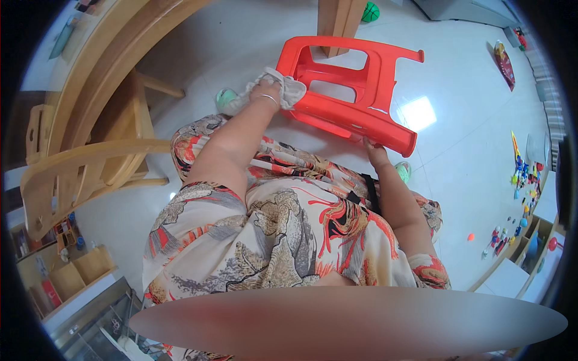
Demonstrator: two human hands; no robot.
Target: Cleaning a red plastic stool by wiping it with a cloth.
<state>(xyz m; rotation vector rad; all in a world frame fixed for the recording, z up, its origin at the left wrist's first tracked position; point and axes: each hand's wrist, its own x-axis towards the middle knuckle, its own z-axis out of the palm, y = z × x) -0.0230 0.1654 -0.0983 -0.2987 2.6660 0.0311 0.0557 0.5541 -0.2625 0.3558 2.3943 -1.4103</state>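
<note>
A red plastic stool point(379, 85) lies on its side on the floor before me, its legs towards the right. My left hand point(266, 90) is closed on a pale grey-white cloth point(291, 90), pressed against the stool's near left corner. A bracelet circles that wrist. My right hand point(375, 152) is at the stool's lower edge near the right end, gripping it from below; its fingertips are partly hidden behind the red plastic.
Wooden chairs point(90, 158) and a curved wooden table edge point(90, 76) are at the left. A wooden leg point(338, 27) stands behind the stool. Small toys point(524, 173), a red packet point(504, 65) and a green ball point(370, 12) lie on the tiled floor.
</note>
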